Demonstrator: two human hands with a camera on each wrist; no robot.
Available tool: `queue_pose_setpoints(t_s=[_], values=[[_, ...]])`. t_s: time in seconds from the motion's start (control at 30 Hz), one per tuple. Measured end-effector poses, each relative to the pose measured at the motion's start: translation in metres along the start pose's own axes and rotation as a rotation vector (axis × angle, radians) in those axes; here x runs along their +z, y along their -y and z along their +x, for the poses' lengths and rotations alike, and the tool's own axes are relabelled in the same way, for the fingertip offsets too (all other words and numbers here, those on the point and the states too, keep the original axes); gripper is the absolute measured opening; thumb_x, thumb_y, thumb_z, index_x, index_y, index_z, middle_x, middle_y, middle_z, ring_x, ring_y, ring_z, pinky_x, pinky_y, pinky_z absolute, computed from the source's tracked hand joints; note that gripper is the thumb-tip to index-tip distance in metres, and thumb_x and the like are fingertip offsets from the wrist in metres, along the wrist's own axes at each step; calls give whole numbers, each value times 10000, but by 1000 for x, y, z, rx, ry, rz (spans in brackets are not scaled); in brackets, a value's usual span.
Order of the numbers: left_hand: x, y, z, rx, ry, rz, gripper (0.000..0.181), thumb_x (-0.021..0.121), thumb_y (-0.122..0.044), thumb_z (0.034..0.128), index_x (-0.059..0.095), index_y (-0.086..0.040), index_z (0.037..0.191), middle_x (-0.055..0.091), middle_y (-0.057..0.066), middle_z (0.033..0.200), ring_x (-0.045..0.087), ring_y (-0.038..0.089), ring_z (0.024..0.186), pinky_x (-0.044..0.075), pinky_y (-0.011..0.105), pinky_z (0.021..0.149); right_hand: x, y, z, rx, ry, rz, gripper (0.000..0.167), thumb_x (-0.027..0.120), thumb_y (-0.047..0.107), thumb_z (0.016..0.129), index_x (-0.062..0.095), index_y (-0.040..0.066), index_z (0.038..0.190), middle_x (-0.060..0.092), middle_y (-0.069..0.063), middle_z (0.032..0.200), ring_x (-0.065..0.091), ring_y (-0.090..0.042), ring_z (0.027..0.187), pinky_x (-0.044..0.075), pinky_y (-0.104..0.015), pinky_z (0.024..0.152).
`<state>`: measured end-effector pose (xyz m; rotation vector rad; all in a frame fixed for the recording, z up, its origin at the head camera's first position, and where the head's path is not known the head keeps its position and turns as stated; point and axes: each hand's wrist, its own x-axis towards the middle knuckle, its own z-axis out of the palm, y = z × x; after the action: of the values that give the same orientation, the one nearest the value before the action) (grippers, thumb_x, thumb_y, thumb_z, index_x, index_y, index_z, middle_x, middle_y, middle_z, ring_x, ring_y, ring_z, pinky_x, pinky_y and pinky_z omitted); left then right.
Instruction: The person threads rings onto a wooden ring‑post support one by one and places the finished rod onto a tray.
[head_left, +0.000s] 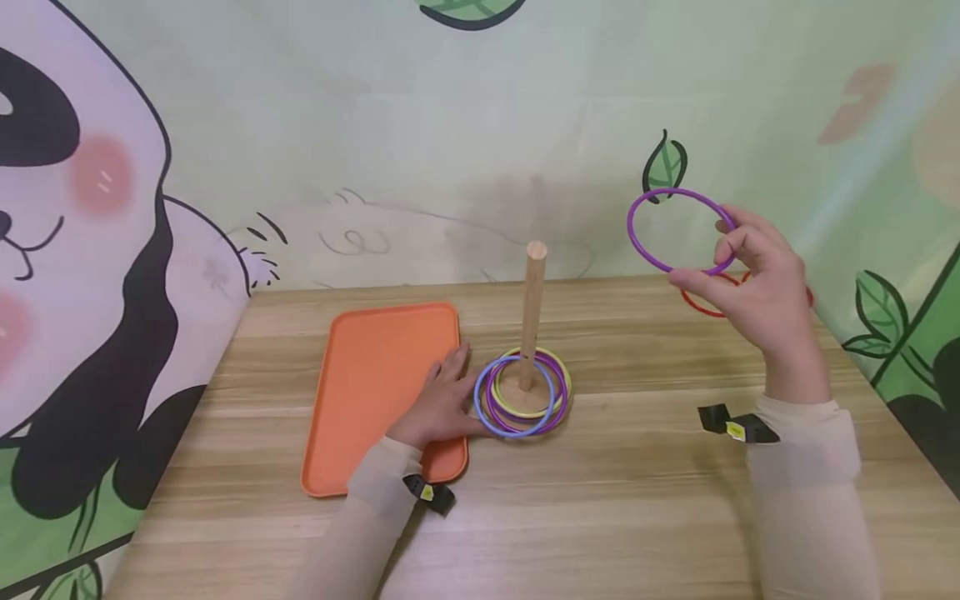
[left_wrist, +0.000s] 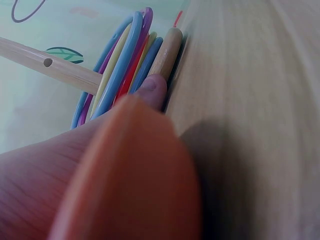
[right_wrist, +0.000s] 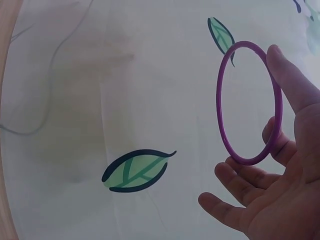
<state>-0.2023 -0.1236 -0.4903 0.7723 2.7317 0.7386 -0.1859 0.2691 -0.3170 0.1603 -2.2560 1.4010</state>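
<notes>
My right hand pinches a purple ring between thumb and fingers, raised above the table's right side. The same purple ring shows tilted in the right wrist view. A wooden peg stands upright at mid-table, apart from the held ring. Around its foot lie several stacked rings, with a blue ring on top; the left wrist view also shows a red ring in the stack. My left hand rests beside the stack, fingers spread, its thumb at the wooden base.
Beneath and beside my left hand lies an orange tray. A red ring lies at the back right of the table, partly hidden by my right hand. A printed cloth hangs behind the table.
</notes>
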Motion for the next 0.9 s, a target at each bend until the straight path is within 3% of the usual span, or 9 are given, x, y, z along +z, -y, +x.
queue_pose_setpoints(t_s=[0.23, 0.7, 0.9], values=[[-2, 0, 0, 14, -7, 12, 1118, 927, -534, 746, 389, -158, 1650, 83, 291, 1729, 41, 447, 1608, 36, 597, 1287, 13, 11, 7, -94, 5, 52, 473, 948, -36, 717, 488, -68, 821, 569, -94, 1512, 492, -215, 1420, 457, -292, 1121], [1, 5, 2, 13, -4, 20, 1122, 921, -557, 745, 380, -186, 1656, 57, 270, 1739, 12, 423, 1614, 19, 582, 1290, 41, 36, 10, -142, 69, 113, 454, 954, -15, 715, 515, -45, 826, 576, -61, 1507, 555, -253, 1349, 441, -323, 1155], [1, 4, 1, 13, -3, 16, 1117, 923, -548, 746, 384, -183, 1654, 56, 270, 1739, 14, 427, 1613, 21, 581, 1290, 55, 41, 8, -171, 106, 93, 445, 971, 12, 711, 542, -16, 823, 579, -59, 1514, 553, -252, 1360, 434, -285, 1101]])
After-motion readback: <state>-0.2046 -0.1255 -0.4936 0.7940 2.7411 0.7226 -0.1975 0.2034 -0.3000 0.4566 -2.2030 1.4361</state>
